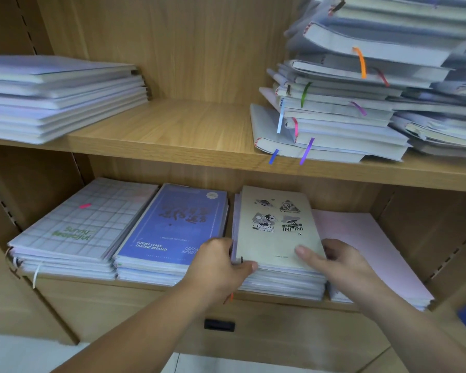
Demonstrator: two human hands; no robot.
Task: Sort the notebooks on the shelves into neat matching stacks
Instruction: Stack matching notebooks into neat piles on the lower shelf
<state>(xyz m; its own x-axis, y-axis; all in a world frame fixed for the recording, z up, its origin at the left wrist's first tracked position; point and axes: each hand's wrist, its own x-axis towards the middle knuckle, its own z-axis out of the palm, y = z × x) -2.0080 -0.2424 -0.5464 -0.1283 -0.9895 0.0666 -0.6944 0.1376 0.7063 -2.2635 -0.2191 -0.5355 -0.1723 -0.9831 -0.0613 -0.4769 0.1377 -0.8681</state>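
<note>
Across the upper shelf [199,130], a big slumping pile of ribbon-marked notebooks [347,103] is leaning at the right, and a tidier stack [59,98] is sitting at the left. Below, on the lower shelf [151,288], 4 stacks are lying side by side: grid-cover stack [73,232], blue stack [170,227], beige stack [277,232] and pink stack [366,251]. Both hands are gripping the beige stack's front corners. The left hand [218,265] is curling round the near-left corner, while the right hand [345,265] is pressing its thumb [304,251] on the cover, its fingers [334,250] tucking down between beige and pink. As a block it is probably heavy, and the slick covers are likely to slide, so holding it low at both sides looks wisest.
</note>
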